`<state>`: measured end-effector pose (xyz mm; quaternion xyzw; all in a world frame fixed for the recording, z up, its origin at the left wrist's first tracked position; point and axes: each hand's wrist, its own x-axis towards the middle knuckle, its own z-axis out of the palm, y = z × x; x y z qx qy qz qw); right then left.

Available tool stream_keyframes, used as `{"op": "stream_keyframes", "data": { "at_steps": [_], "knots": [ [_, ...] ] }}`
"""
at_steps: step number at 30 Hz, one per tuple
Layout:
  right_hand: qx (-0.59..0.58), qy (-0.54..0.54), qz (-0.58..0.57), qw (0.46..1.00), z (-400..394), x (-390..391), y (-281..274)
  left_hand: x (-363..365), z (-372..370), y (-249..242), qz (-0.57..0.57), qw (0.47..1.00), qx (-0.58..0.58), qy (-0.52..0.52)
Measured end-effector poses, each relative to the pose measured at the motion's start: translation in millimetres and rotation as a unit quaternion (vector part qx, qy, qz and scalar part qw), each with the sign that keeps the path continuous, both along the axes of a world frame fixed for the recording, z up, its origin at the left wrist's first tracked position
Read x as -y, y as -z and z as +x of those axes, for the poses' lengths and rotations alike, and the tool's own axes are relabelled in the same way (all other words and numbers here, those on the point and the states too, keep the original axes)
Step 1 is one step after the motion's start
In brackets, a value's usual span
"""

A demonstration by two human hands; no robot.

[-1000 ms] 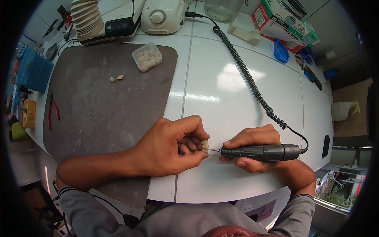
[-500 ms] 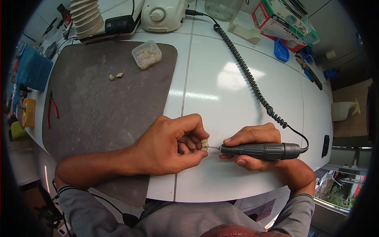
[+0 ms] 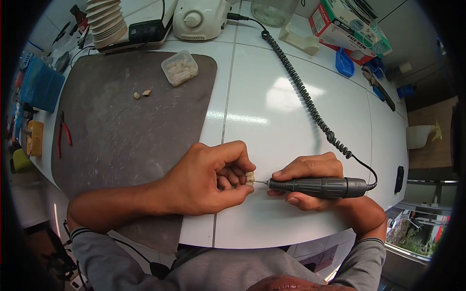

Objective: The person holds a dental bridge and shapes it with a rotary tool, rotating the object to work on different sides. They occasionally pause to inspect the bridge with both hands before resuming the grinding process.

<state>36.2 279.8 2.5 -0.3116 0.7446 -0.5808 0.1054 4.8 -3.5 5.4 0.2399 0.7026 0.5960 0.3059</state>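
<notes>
From my seat I see a dark mat point(image 3: 116, 126) on the white tiled counter point(image 3: 291, 106), with a small clear tub point(image 3: 179, 68) of pale pieces at its far edge and two loose bits point(image 3: 142, 94) nearby. Red-handled pliers point(image 3: 64, 135) lie to the left (beside a yellow object), and a face mask box point(image 3: 347, 29) sits at the back right.

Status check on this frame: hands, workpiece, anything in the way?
Left hand pinching small tooth piece. Right hand gripping grinder handpiece, tip at the piece. Coiled cord trails behind, clear of both hands.
</notes>
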Motion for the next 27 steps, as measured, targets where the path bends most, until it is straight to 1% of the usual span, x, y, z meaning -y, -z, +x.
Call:
{"op": "stream_keyframes", "data": {
  "at_steps": [2,5,8,11,14,17,27],
  "knots": [
    [0.007,0.011,-0.008,1.000,0.9,0.4,0.7,-0.5,0.1,0.1,0.001,1.000,-0.001,0.002],
    [-0.011,-0.005,0.013,1.000,-0.6,0.5,-2.2,-0.1,-0.2,0.5,-0.004,1.000,-0.009,0.003],
    [-0.013,0.012,-0.008,1.000,-0.2,2.4,1.5,0.0,-0.3,-1.3,-0.003,1.000,-0.005,0.007],
    [-0.025,-0.003,0.006,1.000,-0.2,1.3,2.1,-0.5,-0.2,-0.3,-0.003,1.000,0.002,0.003],
    [-0.018,-0.002,0.005,1.000,0.4,1.6,2.2,-0.7,0.0,0.2,-0.004,1.000,-0.006,0.005],
    [-0.034,-0.009,0.027,0.999,0.1,2.0,-1.7,-0.4,-0.2,0.0,-0.007,1.000,-0.010,0.010],
    [-0.037,-0.003,0.022,0.999,0.7,1.9,0.3,-1.6,-0.9,0.6,-0.010,0.999,-0.040,0.027]
  ]
}}
